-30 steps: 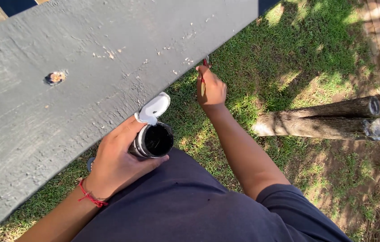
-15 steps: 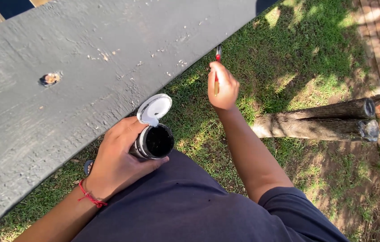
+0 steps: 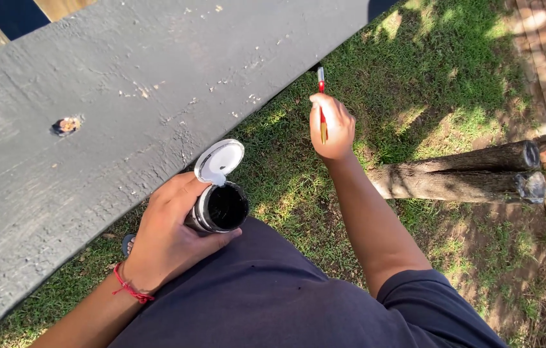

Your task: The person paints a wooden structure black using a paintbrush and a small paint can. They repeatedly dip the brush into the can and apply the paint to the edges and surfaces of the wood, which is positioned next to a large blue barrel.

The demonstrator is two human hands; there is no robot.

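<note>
The left hand (image 3: 166,241) is wrapped around a small round open container of black paint (image 3: 219,207), its white flip lid (image 3: 219,161) tipped up, held low near the person's dark shirt. The right hand (image 3: 332,127) has its fingers closed around a thin red-handled paintbrush (image 3: 322,96), raised over the grass (image 3: 440,71) just beside the edge of the wide grey-painted wooden board (image 3: 92,116). Two dark logs (image 3: 466,174) lie on the ground to the right.
</note>
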